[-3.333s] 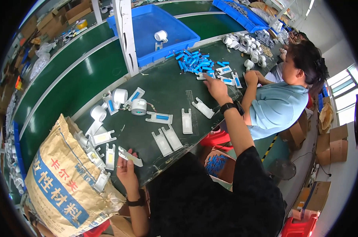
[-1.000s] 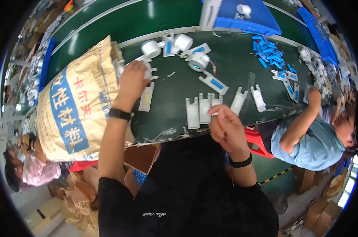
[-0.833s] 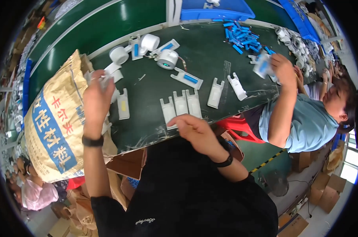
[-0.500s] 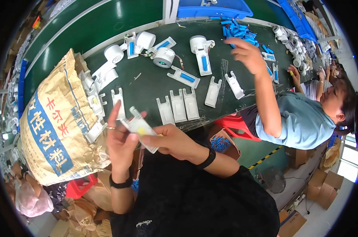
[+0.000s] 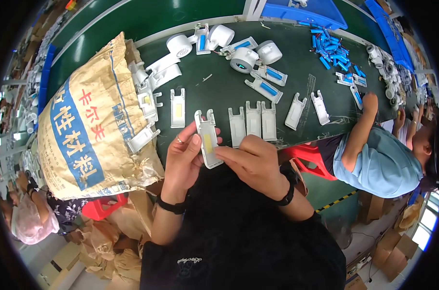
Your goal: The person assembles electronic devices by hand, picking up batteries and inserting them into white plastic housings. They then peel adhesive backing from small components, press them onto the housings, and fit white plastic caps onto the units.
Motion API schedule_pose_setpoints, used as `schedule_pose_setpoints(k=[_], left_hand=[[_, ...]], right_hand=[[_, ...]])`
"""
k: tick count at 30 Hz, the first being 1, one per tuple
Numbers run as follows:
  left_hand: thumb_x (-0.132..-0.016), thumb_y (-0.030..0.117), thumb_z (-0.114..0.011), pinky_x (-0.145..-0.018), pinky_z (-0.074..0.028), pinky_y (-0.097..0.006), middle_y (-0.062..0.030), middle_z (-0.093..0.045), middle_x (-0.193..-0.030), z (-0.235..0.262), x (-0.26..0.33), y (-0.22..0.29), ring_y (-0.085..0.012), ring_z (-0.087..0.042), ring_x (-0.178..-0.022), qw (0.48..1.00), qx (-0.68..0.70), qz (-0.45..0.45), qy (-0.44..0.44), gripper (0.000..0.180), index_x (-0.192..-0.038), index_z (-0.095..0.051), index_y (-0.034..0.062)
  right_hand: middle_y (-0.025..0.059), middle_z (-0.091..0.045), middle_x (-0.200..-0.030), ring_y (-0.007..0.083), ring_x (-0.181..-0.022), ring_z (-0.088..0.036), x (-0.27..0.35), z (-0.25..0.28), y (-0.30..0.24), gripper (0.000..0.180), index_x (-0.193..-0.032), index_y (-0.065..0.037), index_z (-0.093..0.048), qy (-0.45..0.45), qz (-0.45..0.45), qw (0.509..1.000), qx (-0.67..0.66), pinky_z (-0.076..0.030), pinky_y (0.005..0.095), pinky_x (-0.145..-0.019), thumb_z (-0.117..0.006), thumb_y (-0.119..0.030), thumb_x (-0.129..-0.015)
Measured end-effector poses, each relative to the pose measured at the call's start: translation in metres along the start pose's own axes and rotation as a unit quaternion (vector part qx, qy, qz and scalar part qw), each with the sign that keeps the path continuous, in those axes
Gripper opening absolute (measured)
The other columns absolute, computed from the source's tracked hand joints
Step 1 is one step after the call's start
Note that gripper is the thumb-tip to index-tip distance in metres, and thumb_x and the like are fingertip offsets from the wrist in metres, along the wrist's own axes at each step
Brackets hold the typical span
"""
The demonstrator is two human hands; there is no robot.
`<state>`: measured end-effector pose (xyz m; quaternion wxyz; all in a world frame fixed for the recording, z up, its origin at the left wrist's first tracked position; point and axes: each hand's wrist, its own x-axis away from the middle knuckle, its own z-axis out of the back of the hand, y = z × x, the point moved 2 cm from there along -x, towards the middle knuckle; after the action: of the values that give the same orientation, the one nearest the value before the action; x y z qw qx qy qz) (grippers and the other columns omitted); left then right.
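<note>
The left hand [image 5: 186,159] and the right hand [image 5: 252,162] shared one grip closed on a white plastic plate [image 5: 207,140] with a yellow patch, held just over the near edge of the dark green bench [image 5: 297,72]; its long axis ran near to far, forked end pointing away, the left thumb on its left edge and the right fingertips on its near right corner. Beyond lay a row of three like plates [image 5: 252,122], and far left slumped a tan sack [image 5: 89,121] bearing a broad blue band with white characters and red characters beside it.
</note>
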<state>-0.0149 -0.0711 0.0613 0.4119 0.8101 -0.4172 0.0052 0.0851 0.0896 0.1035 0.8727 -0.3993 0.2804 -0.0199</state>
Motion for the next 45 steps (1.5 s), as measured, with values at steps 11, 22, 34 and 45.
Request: schedule_pose_setpoints(k=[11,22,34,45], left_hand=[[-0.105,0.016,-0.059,-0.093,-0.061,-0.04,-0.0229,-0.066,-0.13,0.002,0.004,0.0,-0.03,-0.07,-0.113,1.0,-0.02,0.017,0.003,0.044,-0.147,-0.052,0.0048],[-0.105,0.014,-0.06,-0.091,-0.062,-0.039,-0.02,-0.068,-0.127,-0.001,0.003,0.0,-0.0275,-0.071,-0.111,0.999,-0.008,0.048,0.005,0.045,-0.147,-0.051,0.0021],[-0.099,0.01,-0.067,-0.077,-0.058,-0.029,-0.014,-0.077,-0.1,-0.003,-0.037,-0.027,-0.0157,-0.073,-0.087,0.872,-0.461,-0.081,0.143,0.031,-0.126,-0.064,-0.0047],[-0.104,0.01,-0.047,-0.108,-0.046,-0.047,-0.0261,-0.06,-0.137,0.028,0.102,-0.018,-0.0397,-0.06,-0.124,0.691,-0.578,-0.403,0.164,0.039,-0.14,-0.054,-0.0039]], right_hand=[[0.0007,-0.043,-0.066,0.0175,-0.055,-0.05,-0.003,-0.008,-0.009,0.027,-0.098,-0.012,-0.076,-0.055,0.071,0.995,0.049,-0.04,0.0338,-0.047,-0.083,-0.003,-0.073],[0.0053,-0.055,-0.07,0.021,-0.056,-0.054,0.004,-0.017,0.004,0.021,-0.096,-0.011,-0.075,-0.03,-0.082,0.995,-0.048,-0.044,0.0334,-0.05,-0.079,-0.002,-0.078],[0.0004,-0.046,-0.086,0.0089,-0.063,-0.037,0.017,0.04,0.059,0.014,-0.094,-0.005,-0.054,0.103,-0.364,0.743,-0.552,-0.036,0.0262,-0.055,-0.06,-0.018,-0.092],[0.0046,-0.06,-0.07,0.0121,-0.047,-0.051,0.03,-0.054,-0.018,0.033,-0.085,-0.006,-0.05,-0.295,-0.421,0.636,-0.576,-0.041,0.0261,-0.043,-0.059,-0.032,-0.105]])
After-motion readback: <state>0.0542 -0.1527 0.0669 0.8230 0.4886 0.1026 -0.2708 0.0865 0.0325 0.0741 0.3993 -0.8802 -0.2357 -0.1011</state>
